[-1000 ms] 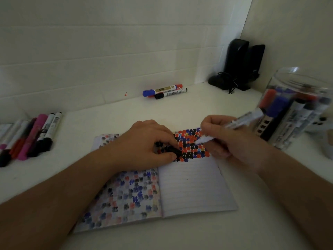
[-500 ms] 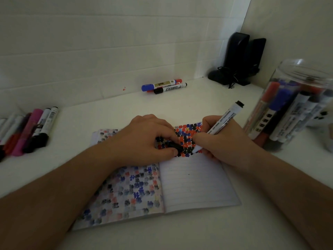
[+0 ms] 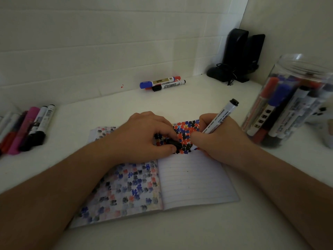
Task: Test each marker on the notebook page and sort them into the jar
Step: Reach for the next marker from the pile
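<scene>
Head view: the right hand (image 3: 219, 139) grips a white-barrelled marker with a black end (image 3: 219, 118), tip down on the open lined notebook (image 3: 191, 179), among red, blue and black blotches. Just left of it, the left hand (image 3: 142, 136) rests on the page, fingers curled, pinching a small black cap (image 3: 173, 143). The clear plastic jar of markers (image 3: 288, 103) stands to the right of the right hand. Loose markers (image 3: 27, 127) lie far left of the left hand.

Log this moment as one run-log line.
step: testing marker | right hand: holds marker, tip on notebook page | left hand: pinches black cap | jar: holds markers
</scene>
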### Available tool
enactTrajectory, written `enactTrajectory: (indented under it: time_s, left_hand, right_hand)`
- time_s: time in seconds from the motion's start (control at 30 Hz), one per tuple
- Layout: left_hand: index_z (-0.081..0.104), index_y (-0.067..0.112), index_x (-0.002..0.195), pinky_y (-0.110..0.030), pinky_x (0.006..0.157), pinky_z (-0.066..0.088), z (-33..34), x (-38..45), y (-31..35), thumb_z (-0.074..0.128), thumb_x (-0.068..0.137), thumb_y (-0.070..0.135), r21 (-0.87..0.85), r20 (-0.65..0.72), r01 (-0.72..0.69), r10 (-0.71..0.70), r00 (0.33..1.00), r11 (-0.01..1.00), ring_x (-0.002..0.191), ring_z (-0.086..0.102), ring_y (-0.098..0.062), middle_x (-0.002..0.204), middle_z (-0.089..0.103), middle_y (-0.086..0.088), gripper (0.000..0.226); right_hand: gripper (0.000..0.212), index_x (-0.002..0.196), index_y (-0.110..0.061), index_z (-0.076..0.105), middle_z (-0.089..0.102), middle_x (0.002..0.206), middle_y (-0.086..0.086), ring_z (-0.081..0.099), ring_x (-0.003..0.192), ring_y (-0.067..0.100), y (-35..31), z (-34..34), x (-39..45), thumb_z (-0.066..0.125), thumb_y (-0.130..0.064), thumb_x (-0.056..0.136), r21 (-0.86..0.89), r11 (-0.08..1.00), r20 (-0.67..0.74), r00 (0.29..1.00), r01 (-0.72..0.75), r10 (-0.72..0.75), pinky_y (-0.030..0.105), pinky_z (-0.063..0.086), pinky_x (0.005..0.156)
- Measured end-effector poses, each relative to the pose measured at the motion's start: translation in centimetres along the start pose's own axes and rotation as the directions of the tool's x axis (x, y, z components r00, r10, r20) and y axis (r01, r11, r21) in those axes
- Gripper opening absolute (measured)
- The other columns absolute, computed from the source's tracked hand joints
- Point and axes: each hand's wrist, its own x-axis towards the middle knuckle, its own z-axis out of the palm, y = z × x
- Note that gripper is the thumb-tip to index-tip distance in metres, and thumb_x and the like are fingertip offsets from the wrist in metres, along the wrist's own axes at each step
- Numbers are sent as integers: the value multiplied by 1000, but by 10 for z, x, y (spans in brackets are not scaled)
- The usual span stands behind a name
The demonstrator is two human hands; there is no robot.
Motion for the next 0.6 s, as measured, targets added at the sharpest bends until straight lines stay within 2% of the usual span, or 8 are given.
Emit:
enactTrajectory:
  time_s: [0.07,0.1,0.23,0.3,0.4,0.47,0.6]
  left_hand:
    - [69,51,112,-24,93,37,0,0,0,48,80,68,1,1,1,-1,1000,1000,105,50,5,112,61,32,42]
    - [69,51,112,-25,93,37,0,0,0,48,80,69,0,5,3,-3,1000,1000,105,50,5,112,60,32,42]
    - [69,52,111,-25,93,38,0,1,-1,49,81,69,-4,6,6,-6,1000,1000,106,51,4,112,61,33,40]
    - [68,53,111,-24,93,36,0,1,-1,48,81,69,-1,10,8,-8,1000,1000,106,50,5,111,60,34,40]
    - [68,53,111,-25,94,37,0,1,0,47,80,70,5,14,9,-9,1000,1000,106,50,4,112,60,33,41]
    - [68,53,112,-23,93,36,0,1,0,47,80,70,4,16,9,-9,1000,1000,106,50,3,112,60,33,42]
    - [68,52,112,-23,92,37,0,1,-1,47,80,70,-6,17,10,-9,1000,1000,105,50,4,111,60,32,42]
  right_hand:
    - [30,65,-13,43,42,55,1,40,49,11,0,0,-1,69,-18,78,-10,1000,0,1000,11,-11,21,37,45]
    - [30,65,-12,42,42,55,1,40,49,12,0,0,-1,68,-18,78,-5,1000,0,1000,13,-13,22,37,46]
    - [27,72,2,45,52,59,19,49,50,17,2,-2,0,67,-11,79,110,994,0,1000,-14,14,27,44,47]
    - [27,73,3,47,58,62,23,52,49,17,2,-1,1,68,-12,79,104,995,9,1000,-6,5,28,47,48]
    - [30,73,3,48,55,60,20,51,50,17,1,1,0,70,-17,77,44,999,12,1000,14,-15,30,45,49]
    - [31,72,2,47,49,57,11,47,50,16,2,1,0,70,-18,77,19,1000,7,1000,19,-19,27,43,48]
    - [29,67,-6,45,44,57,3,41,52,13,3,0,0,69,-19,76,-10,999,-1,999,46,-46,27,39,49]
